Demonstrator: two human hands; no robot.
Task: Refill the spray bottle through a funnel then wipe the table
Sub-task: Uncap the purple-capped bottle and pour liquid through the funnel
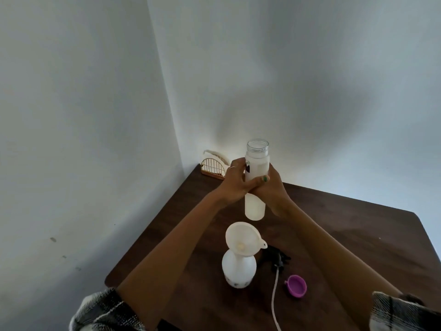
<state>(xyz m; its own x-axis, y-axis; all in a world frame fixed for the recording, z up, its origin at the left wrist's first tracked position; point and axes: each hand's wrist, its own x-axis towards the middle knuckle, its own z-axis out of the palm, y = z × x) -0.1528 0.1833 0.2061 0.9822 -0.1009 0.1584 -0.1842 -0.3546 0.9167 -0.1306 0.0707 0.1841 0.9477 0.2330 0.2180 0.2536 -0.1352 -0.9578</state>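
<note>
A white spray bottle [239, 268] stands on the dark wooden table [346, 235] with a white funnel [243, 238] seated in its neck. Above and behind it I hold a frosted white water bottle [257, 168] upright in the air, its clear threaded mouth uncapped. My left hand [235, 181] and my right hand [273, 189] both wrap around its middle. The black spray head [276, 258] with its long dip tube lies on the table right of the spray bottle. A purple cap [296, 285] lies next to it.
A gold wire napkin holder [213, 166] with white napkins stands in the far corner against the walls. Two white walls meet behind the table. The table's left edge and rounded right corner are in view.
</note>
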